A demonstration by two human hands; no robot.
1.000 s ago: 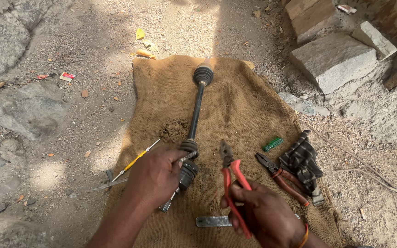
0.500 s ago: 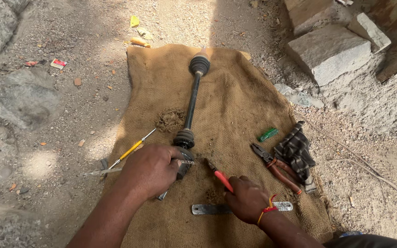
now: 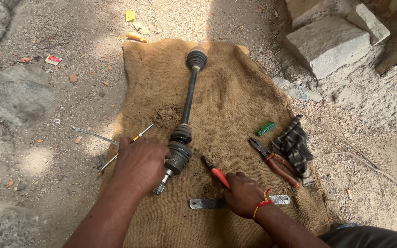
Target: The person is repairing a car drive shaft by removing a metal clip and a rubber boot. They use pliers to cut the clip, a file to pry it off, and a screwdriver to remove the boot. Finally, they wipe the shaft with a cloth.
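Lying lengthwise on a burlap sack [image 3: 235, 105] spread over the dirt ground, one drive shaft [image 3: 189, 98] runs from a far joint boot down to a near boot with a splined stub end pointing toward the person. The left hand [image 3: 138, 163] rests closed against the left side of the near boot [image 3: 178, 154]; its grip is curled on the boot, though how far the fingers wrap round cannot be told. The right hand [image 3: 243, 193] is closed around the handles of one pair of red-handled pliers [image 3: 214, 172], whose nose points up and left, ending just beside the near boot but apart from it.

Counted on the sack: a second pair of pliers [image 3: 274, 160], dark red-handled, right of the shaft; one checked cloth [image 3: 295, 144] touching them; one small green object [image 3: 266, 128] above them; one flat metal strip [image 3: 217, 202], partly under the right hand; one clump of fibre [image 3: 167, 115] left of the shaft. One yellow-handled screwdriver [image 3: 136, 138] and one thin metal rod [image 3: 90, 134] lie left of the left hand. Two stone blocks [image 3: 327, 43] sit at upper right.
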